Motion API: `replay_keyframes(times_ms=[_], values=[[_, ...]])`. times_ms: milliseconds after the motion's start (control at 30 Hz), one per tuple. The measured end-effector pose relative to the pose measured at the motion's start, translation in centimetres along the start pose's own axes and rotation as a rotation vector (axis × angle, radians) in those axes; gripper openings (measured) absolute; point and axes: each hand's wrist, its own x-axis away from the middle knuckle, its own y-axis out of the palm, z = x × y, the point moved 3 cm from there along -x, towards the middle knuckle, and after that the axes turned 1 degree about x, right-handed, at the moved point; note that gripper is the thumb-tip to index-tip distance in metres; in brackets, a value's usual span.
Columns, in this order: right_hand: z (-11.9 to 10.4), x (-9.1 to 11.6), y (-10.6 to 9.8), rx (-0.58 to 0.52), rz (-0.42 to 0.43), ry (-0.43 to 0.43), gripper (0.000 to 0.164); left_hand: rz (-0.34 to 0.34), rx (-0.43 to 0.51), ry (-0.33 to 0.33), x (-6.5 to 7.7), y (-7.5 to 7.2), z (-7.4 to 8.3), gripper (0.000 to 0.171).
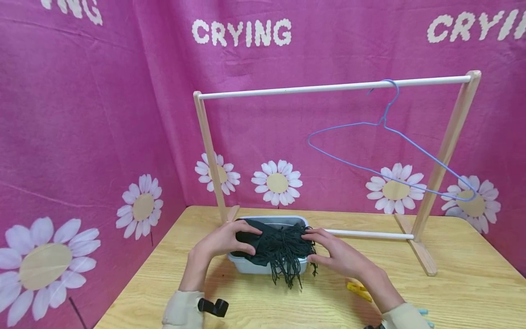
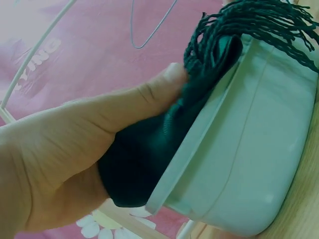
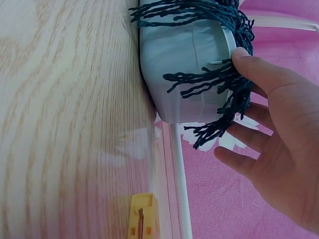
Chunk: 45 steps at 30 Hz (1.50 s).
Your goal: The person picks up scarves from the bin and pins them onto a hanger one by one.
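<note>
A dark green scarf (image 1: 267,240) with long knotted fringe is heaped in a pale grey plastic basin (image 1: 250,266), its strands hanging over the front rim. At the basin's left end, my left hand (image 1: 223,238) rests on the scarf. Its thumb lies straight along the cloth in the left wrist view, where its other fingers are hidden. Loosely spread fingers of my right hand (image 1: 341,251) touch the fringe at the other end. In the right wrist view, the right thumb is at the basin rim beside the fringe strands (image 3: 204,82).
Behind the basin stands a wooden rack (image 1: 449,141) with a white top rod (image 1: 287,90). A blue wire hanger (image 1: 384,120) hangs from the rod's right part. On the table, a yellow clothespin (image 1: 359,290) and a light blue object (image 1: 423,312) lie near my right forearm.
</note>
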Motion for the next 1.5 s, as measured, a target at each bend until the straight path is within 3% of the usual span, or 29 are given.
replay_keyframes(times_ms=[133, 333, 667, 767, 833, 1100, 1200, 1300, 1400, 1500], values=[[0.0, 0.0, 0.0, 0.0, 0.003, -0.009, 0.05, -0.055, 0.008, -0.052, 0.2, 0.2, -0.1, 0.062], [0.1, 0.1, 0.0, -0.002, 0.005, -0.008, 0.05, -0.115, -0.017, -0.017, 0.0, 0.4, 0.3, 0.058], [0.2, 0.4, 0.2, -0.018, -0.004, 0.0, 0.051, -0.012, 0.012, 0.008, -0.4, 0.4, 0.2, 0.028], [0.2, 0.3, 0.2, -0.019, -0.006, 0.001, 0.051, 0.082, 0.046, 0.048, -0.4, 0.0, 0.5, 0.026], [0.2, 0.3, 0.2, -0.019, -0.007, 0.001, 0.051, 0.187, 0.064, 0.093, -0.2, -0.6, 0.8, 0.024], [0.3, 0.1, 0.2, -0.007, -0.039, 0.032, 0.055, 0.77, 0.238, 0.299, 1.9, -4.7, 3.7, 0.014], [0.3, 0.1, 0.1, -0.002, -0.053, 0.036, 0.054, 0.866, 0.272, 0.265, 2.4, -5.4, 4.0, 0.015], [0.3, 0.1, 0.0, -0.015, -0.064, 0.038, 0.052, 0.793, 0.246, 0.122, 1.5, -4.8, 3.0, 0.018], [0.2, 0.1, 0.0, -0.018, -0.07, 0.022, 0.051, 0.638, 0.194, -0.038, 0.3, -3.5, 1.2, 0.024], [0.1, 0.1, 0.1, -0.012, -0.067, 0.0, 0.05, 0.487, 0.158, -0.148, -0.3, -2.5, -0.3, 0.032]])
